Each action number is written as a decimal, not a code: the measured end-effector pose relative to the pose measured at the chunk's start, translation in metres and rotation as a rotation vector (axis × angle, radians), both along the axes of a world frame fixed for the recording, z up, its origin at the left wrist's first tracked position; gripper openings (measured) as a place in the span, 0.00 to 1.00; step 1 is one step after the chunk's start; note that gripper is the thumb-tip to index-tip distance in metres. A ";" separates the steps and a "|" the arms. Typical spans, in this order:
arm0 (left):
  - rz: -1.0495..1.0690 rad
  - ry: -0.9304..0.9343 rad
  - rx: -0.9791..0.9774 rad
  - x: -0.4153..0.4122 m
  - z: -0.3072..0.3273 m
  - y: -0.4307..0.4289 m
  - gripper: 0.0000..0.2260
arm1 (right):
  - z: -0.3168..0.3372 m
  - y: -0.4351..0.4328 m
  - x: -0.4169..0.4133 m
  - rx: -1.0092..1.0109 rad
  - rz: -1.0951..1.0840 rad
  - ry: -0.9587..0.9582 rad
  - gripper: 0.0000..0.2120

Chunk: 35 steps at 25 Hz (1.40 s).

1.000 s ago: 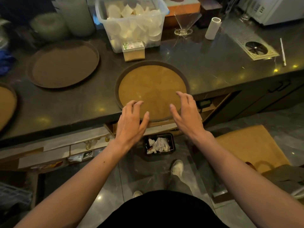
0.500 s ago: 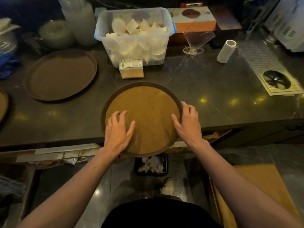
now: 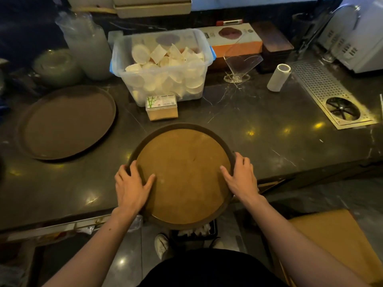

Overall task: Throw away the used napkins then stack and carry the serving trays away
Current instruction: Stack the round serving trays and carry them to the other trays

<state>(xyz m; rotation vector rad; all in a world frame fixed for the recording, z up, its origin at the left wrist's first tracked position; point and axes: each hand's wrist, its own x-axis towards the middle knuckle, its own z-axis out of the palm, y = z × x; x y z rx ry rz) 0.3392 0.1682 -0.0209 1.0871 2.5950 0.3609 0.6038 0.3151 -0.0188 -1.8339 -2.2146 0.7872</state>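
Since the earlier frames, both hands have shifted from hovering over the round brown serving tray with the tan non-slip face [image 3: 184,177] to gripping its rim, and the tray now sits further over the near edge of the dark stone surface [image 3: 259,125].

Left hand [image 3: 131,187]: grip closed on the tray's left rim, fingers curled outside the rim, thumb lying on the tan face. Right hand [image 3: 241,178]: grip closed on the right rim, thumb on the face, fingers wrapped behind the edge. Whether the tray is lifted or sliding cannot be told.

The tray's near portion overhangs the surface, directly above a black bin holding crumpled white napkins [image 3: 195,232] on the floor. A second round dark brown tray [image 3: 66,121] lies flat on the surface, well apart to the left.

Risks, as judged:
- Both grips sit on the near half of the rim; the far half could dip on lifting and knock the small clear-lidded toothpick box [image 3: 162,107] near its far edge.
- A swing left towards the second tray could scrape the surface or land off-centre, leaving an unstable stack.
- If one grip slips, the tray could fall onto the bin or the white shoe [image 3: 162,244] beside it.
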 end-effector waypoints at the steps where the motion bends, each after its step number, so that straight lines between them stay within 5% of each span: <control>1: 0.002 -0.012 0.002 -0.003 0.000 -0.001 0.36 | -0.001 -0.001 -0.001 -0.008 -0.009 -0.002 0.36; 12: 0.232 -0.358 0.162 -0.013 0.001 -0.010 0.47 | -0.004 -0.008 0.001 -0.094 -0.143 0.202 0.34; 24: 0.521 -0.217 0.388 0.008 0.044 -0.108 0.48 | 0.027 -0.040 -0.044 0.047 0.049 0.419 0.27; 35: 0.684 -0.161 0.514 -0.098 0.057 -0.278 0.46 | 0.049 -0.183 -0.187 0.128 0.206 0.421 0.26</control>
